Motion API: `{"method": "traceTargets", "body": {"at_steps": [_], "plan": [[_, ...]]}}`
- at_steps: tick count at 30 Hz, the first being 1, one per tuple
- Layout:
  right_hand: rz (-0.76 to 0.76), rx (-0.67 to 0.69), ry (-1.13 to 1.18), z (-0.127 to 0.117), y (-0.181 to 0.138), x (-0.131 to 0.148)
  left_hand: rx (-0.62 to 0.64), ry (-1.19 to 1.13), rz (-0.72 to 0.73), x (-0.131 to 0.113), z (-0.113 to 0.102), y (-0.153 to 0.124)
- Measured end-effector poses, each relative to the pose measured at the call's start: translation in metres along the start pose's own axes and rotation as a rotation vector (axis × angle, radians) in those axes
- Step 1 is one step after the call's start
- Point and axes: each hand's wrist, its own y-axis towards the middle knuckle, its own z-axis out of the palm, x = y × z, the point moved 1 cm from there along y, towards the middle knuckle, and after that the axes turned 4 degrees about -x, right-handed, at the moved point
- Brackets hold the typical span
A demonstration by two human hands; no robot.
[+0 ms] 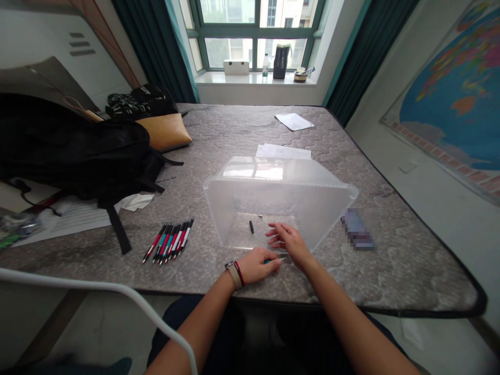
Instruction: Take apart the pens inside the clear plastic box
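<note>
My left hand (258, 264), with a watch and red band at the wrist, is closed around a teal pen (270, 259) near the front of the grey quilted surface (390, 250). My right hand (288, 242) pinches the pen's thin tip end, its other fingers spread. Both hands sit at the mouth of a clear plastic bin (281, 200) lying on its side. Inside the bin lie a small black pen part (251, 226) and a tiny piece further back. A row of several red, teal and black pens (170, 241) lies to the left.
A black backpack (78, 151) and a tan cushion (164, 130) fill the left side, with papers (74, 216) under them. More sheets (284, 151) lie behind the bin. A blurred-out object (357, 229) rests to the right. A white cable (117, 297) crosses the lower left.
</note>
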Motion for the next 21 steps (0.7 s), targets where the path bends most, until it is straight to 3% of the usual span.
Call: {"method": "traceTargets", "body": {"at_steps": [3,7,10,13,21], "plan": [[0.004,-0.086,0.049,-0.006,0.004,-0.004,-0.176,-0.004,-0.047,0.001,-0.005,0.003],[0.001,0.048,0.047,-0.003,0.0,-0.004,-0.383,-0.058,-0.142,0.009,-0.009,0.009],[-0.037,0.146,0.007,0.007,-0.005,-0.002,-0.388,-0.147,-0.149,0.012,-0.009,0.011],[-0.05,0.13,0.031,0.014,-0.007,0.0,-0.387,-0.183,-0.158,0.013,-0.008,0.011],[-0.147,-0.198,0.232,0.004,-0.001,0.008,-0.331,-0.106,-0.16,0.01,-0.001,0.012]]}}
